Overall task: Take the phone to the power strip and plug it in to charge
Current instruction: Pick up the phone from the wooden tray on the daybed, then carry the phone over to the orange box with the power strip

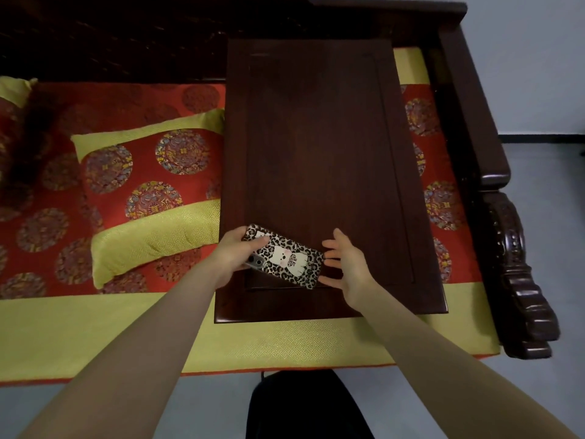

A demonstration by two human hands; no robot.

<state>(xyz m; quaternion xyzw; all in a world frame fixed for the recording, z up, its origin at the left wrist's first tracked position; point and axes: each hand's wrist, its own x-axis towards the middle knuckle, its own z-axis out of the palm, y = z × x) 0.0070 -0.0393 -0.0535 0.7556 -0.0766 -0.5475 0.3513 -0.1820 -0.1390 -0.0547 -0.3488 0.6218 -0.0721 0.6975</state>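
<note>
The phone [286,259] lies back-up in a leopard-print case with a white cartoon figure, at the near end of a dark wooden tray table [316,147]. My left hand [232,255] grips the phone's left end, thumb over its top edge. My right hand [346,264] is just right of the phone, fingers spread, fingertips at its right edge. No power strip or charging cable is in view.
The tray table sits on a red and yellow patterned bench cushion [285,340]. A matching pillow [152,191] lies to its left. The dark carved wooden armrest [506,217] borders the right side. Grey floor and my dark-clothed legs [304,407] are below.
</note>
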